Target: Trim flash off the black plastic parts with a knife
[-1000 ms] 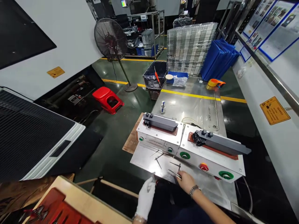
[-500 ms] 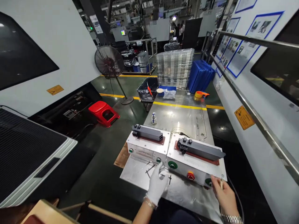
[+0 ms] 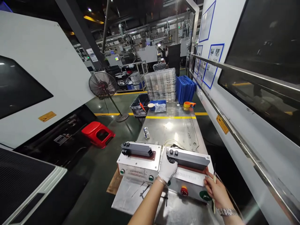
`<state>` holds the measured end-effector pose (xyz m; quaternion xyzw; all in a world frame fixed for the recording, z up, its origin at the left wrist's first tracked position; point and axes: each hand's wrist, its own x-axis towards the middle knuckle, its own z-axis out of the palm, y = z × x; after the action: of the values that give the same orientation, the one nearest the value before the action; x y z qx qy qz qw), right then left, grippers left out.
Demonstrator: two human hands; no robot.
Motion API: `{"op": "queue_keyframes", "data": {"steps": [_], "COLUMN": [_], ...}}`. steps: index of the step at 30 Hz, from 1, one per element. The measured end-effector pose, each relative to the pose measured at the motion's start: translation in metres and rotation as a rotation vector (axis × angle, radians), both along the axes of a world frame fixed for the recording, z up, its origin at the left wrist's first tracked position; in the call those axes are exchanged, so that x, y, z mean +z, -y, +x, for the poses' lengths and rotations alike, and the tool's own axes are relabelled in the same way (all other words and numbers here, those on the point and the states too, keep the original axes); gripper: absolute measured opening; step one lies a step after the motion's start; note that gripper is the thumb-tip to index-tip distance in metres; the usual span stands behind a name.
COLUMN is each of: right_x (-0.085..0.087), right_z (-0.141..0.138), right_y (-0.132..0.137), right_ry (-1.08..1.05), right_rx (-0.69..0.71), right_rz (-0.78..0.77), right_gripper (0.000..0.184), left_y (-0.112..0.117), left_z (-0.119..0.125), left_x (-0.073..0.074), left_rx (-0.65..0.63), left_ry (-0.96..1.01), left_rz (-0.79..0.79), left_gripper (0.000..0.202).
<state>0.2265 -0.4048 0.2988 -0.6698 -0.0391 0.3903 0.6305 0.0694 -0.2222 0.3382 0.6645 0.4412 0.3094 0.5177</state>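
Observation:
My left hand (image 3: 167,168), in a white glove, grips the left end of a long dark grey plastic part (image 3: 191,160), thumb and fingers on either side of its black clips. This part lies on the reddish-brown bed of the right white fixture box (image 3: 193,177). My bare right hand (image 3: 219,192) holds a thin pale stick (image 3: 214,178) with a dark upper end; its fingertips are near the part's right end. A similar grey part (image 3: 138,149) rests on the left fixture box (image 3: 136,160).
A red emergency button (image 3: 184,191) and green buttons (image 3: 205,196) line the box fronts. Black hex keys (image 3: 144,190) lie on the metal table (image 3: 126,195). Behind the boxes are a small bottle (image 3: 146,133) and a loose cable (image 3: 174,144). A red stool (image 3: 98,132) stands left.
My left hand has moved from the front buttons up onto the right grey part's left end. My right hand, still with the stick, has risen from the box's front to the part's right end.

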Motion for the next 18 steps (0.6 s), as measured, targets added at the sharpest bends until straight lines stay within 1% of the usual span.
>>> {"op": "queue_keyframes", "data": {"steps": [3, 6, 10, 13, 18], "right_x": [-0.001, -0.002, -0.002, -0.002, -0.003], "right_z": [0.003, 0.006, 0.008, 0.009, 0.013], "right_y": [-0.006, -0.008, -0.007, -0.007, -0.006], "right_ry": [-0.043, -0.059, -0.069, -0.067, -0.055], "right_rx": [0.034, 0.038, 0.039, 0.052, 0.085], "right_rz": [0.012, 0.009, 0.001, -0.005, -0.032], "right_gripper": [0.023, 0.022, 0.02, 0.016, 0.016], "left_y": [0.005, 0.01, 0.012, 0.012, 0.01], "left_z": [0.002, 0.003, 0.003, 0.004, 0.006], "left_x": [0.004, 0.009, 0.01, 0.004, -0.013], "left_rx": [0.044, 0.094, 0.128, 0.121, 0.086], "left_ry": [0.064, 0.115, 0.137, 0.192, 0.279], "left_rz": [-0.002, 0.011, 0.008, -0.026, -0.074], "left_gripper": [0.096, 0.091, 0.091, 0.093, 0.093]}}
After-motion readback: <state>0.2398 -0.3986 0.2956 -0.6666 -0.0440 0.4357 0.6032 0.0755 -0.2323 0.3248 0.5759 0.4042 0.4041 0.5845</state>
